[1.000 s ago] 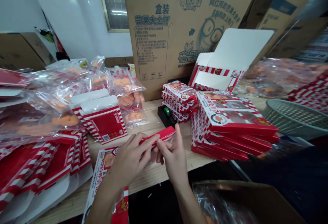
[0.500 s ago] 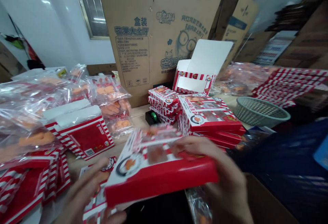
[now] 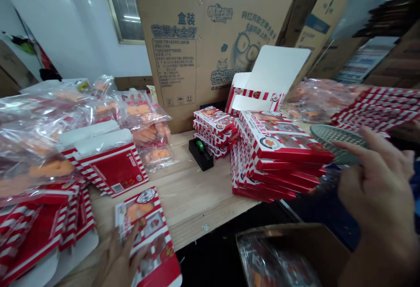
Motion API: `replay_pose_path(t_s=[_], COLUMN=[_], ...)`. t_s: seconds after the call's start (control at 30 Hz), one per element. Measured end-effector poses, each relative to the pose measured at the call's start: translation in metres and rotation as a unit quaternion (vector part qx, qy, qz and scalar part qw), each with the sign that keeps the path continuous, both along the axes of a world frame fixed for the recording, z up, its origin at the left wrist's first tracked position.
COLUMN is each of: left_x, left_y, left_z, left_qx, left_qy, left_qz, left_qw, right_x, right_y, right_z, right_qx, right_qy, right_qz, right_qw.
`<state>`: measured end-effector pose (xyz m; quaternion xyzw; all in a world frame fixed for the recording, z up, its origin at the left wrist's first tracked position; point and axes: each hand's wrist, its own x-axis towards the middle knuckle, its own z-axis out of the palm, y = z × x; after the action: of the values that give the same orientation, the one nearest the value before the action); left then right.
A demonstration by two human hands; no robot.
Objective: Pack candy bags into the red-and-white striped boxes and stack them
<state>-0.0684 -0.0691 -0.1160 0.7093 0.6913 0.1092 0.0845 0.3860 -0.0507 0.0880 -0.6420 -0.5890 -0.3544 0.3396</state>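
My left hand (image 3: 122, 254) rests with its fingers spread over the left side of a red-and-white striped candy box (image 3: 154, 239), which lies on the table near the front edge. Orange and reddish pieces show through the box's windows. Off to the right, my right hand (image 3: 377, 186) is raised in front of the green basket (image 3: 315, 136), fingers apart and nothing in them. Between the hands stands a stack of similar candy boxes (image 3: 278, 140), with a smaller stack (image 3: 215, 120) behind it to the left.
A black tape dispenser (image 3: 201, 155) sits mid-table. At left are an open striped box (image 3: 114, 169), flattened cartons and clear bags of orange pieces (image 3: 52, 169). Below the edge, a cardboard carton (image 3: 315, 230) holds more bags. A large carton (image 3: 180, 68) stands behind.
The candy box held between my hands is no longer in them. My right hand has moved right toward the basket, and my left hand has come down onto the box on the table.
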Motion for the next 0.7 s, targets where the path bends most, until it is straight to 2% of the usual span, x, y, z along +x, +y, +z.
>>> replay_pose_path(t_s=[0.03,0.1,0.17,0.23,0.33,0.43,0.53,0.63,0.7], left_x=[0.013,0.034,0.047,0.052,0.054,0.053,0.046,0.035,0.03], left_y=[0.007,0.018,0.021,0.011,-0.017,-0.036,-0.033,-0.021,-0.014], left_z=[0.006,0.015,0.019,0.015,0.004,-0.003,0.0,0.006,0.008], left_qx=[-0.019,-0.044,-0.051,-0.04,0.004,0.071,0.122,0.151,0.165], left_qy=[-0.001,-0.004,-0.026,-0.048,-0.031,0.026,0.054,0.042,0.029], left_qz=[0.014,0.029,0.002,-0.059,-0.175,-0.217,-0.223,-0.24,-0.241], left_qw=[1.0,0.999,0.998,0.996,0.984,0.973,0.966,0.958,0.956], right_x=[-0.012,-0.035,-0.054,-0.067,-0.08,-0.088,-0.091,-0.097,-0.105], right_y=[0.001,0.006,0.011,0.011,0.004,0.006,0.021,0.031,0.031], right_z=[0.0,-0.002,-0.006,-0.012,-0.024,-0.037,-0.045,-0.051,-0.063], right_qx=[0.009,-0.026,-0.057,-0.033,0.04,0.033,-0.002,-0.05,-0.112], right_qy=[-0.016,-0.058,-0.084,-0.074,-0.076,-0.124,-0.111,-0.102,-0.128], right_qz=[0.012,0.059,0.099,0.125,0.191,0.218,0.2,0.239,0.271], right_qw=[1.0,0.996,0.99,0.989,0.978,0.968,0.973,0.964,0.947])
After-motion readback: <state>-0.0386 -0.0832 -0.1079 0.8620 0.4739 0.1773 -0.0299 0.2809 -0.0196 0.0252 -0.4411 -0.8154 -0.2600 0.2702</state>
